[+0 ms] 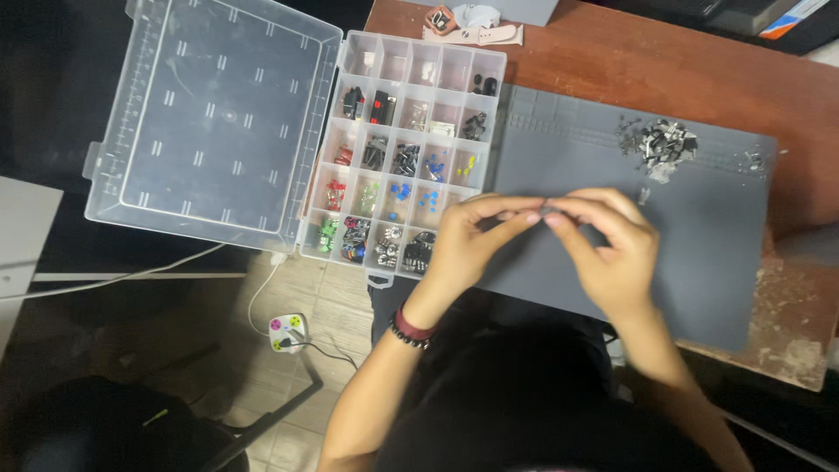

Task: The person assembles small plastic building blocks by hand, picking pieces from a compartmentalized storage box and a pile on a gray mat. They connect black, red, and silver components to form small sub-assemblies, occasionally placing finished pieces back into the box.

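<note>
At frame centre, your left hand and right hand pinch one tiny grey part together above the grey mat, right of the clear compartment box.

A mat lies on the desk at right of frame. The compartment box sits just left of it, its open lid farther left. A pile of small parts rests on the mat's upper right.

Likely a hobby electronics bench: parts organizer (compartmented), grey work mat.
</note>
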